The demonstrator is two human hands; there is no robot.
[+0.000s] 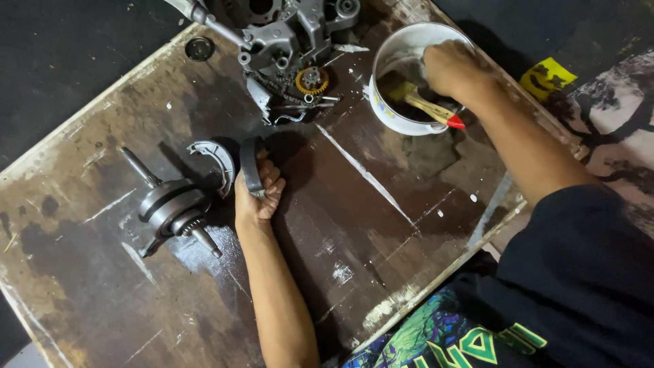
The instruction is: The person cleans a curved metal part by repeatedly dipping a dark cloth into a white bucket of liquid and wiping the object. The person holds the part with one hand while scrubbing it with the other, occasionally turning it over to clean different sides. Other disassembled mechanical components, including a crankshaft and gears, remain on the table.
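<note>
My left hand (259,194) is shut on a curved metal brake shoe (249,163), holding it against the dark wooden board (354,225). A second brake shoe (214,160) lies just left of it, touching a steel crankshaft (172,208). My right hand (453,68) reaches into a white bucket (398,123) at the board's far right and grips a paintbrush (426,105) with a wooden handle and a red end. The brush's bristles rest in dark liquid inside the bucket.
A grey engine case (286,41) with a brass-coloured gear (311,80) and chain sits at the board's far edge. A small round cap (199,48) lies left of it. Dark floor surrounds the stained, paint-streaked board.
</note>
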